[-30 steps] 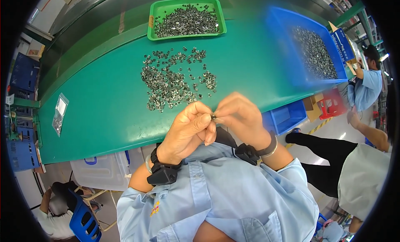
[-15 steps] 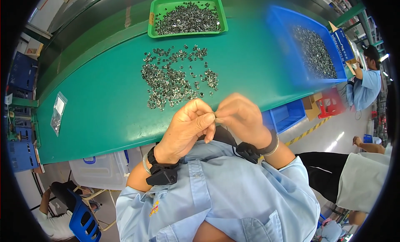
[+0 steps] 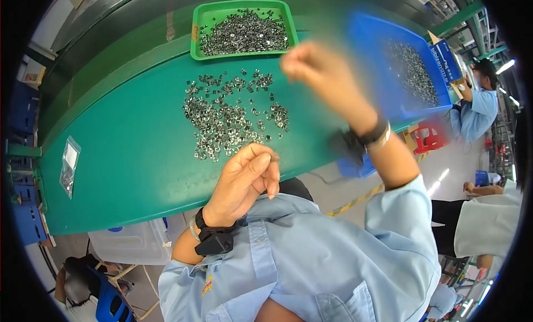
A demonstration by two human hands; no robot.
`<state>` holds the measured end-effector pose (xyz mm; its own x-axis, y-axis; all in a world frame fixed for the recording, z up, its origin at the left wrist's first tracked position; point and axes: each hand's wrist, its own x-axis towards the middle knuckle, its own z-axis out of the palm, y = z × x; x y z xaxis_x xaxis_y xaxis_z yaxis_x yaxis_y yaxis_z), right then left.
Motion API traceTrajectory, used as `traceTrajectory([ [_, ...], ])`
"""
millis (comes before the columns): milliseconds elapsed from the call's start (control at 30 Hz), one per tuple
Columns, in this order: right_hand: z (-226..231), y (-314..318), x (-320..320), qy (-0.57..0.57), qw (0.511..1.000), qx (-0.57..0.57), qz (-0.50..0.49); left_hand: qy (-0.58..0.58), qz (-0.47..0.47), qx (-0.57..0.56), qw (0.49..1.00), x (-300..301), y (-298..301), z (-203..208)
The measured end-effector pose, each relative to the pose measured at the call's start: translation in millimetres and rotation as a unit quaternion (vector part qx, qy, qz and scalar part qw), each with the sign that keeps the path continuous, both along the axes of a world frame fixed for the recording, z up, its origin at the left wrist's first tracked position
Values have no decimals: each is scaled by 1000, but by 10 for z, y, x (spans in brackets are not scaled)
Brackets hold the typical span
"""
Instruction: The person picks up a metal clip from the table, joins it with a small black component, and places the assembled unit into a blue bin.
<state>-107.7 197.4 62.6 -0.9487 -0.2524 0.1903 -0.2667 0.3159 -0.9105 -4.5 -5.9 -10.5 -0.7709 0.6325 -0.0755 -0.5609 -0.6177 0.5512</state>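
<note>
My left hand (image 3: 244, 180) is held over the near edge of the green table, palm inward, its thumb closed against the curled index finger. Whatever may be in that pinch is too small to make out. Blurred by motion, my right hand (image 3: 322, 72) reaches out over the table just right of a green tray (image 3: 242, 57); its fingers appear drawn together, but what they hold, if anything, does not show. Small shiny metal pieces (image 3: 222, 122) lie loosely spread on the tabletop beyond my left hand. More of the same kind of pieces (image 3: 244, 33) are heaped in the tray.
At right stands a large blue bin (image 3: 363, 50) with many small metal pieces (image 3: 413, 72). A clear plastic bag (image 3: 69, 166) lies at the table's left. Below the table edge is a clear storage box (image 3: 130, 241). A co-worker (image 3: 480, 103) sits at far right.
My right hand has left my left hand's fingertips and swung forward and up toward the tray's right corner. My left hand stays near its place, thumb still against the finger.
</note>
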Motion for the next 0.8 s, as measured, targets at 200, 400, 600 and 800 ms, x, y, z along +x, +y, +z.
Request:
traceTrajectory([
  [200, 126, 5, -756, 97, 994, 47, -22, -11, -22, 30, 999, -3, -11, 13],
  [400, -205, 219, -98, 14, 974, 222, 40, 1, -44, 33, 998, -1, -72, -31],
  [600, -332, 167, 263, 91, 944, 311, 63, 23, -48, -10, 999, 1, -31, -7],
  [800, -351, 260, 304, 104, 937, 324, 80, 10, -15, -21, 1000, 34, 6, 11],
])
